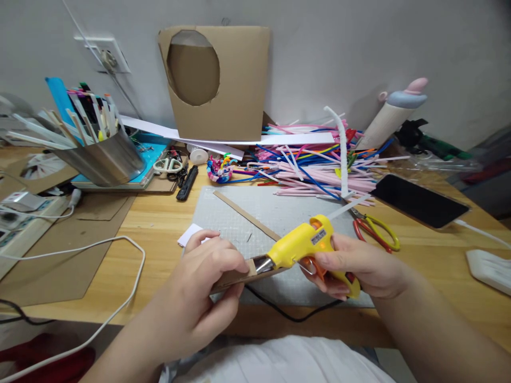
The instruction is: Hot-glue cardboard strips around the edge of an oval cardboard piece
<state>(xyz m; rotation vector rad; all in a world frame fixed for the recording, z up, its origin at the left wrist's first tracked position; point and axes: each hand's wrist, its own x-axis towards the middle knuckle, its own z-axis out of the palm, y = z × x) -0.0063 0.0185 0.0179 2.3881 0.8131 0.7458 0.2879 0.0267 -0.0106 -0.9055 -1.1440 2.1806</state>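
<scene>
My left hand (213,284) is closed around a piece of cardboard (229,277) near the front of the desk. My right hand (351,263) grips a yellow hot glue gun (301,244) by its handle, fingers around the orange trigger. The gun's metal nozzle meets the cardboard right beside my left fingertips; whether glue is coming out is too small to tell. A clear glue stick pokes from the gun's back end. Beneath both hands lies a grey cutting mat (215,213), with a thin cardboard strip (247,215) lying across it.
Scissors (377,231) and a phone (421,201) lie to the right. Pipe cleaners (311,165) are heaped at the back, near a cardboard panel (243,80) with a round hole. A metal pen holder (107,159) stands left. A black cord (295,319) hangs along the front edge.
</scene>
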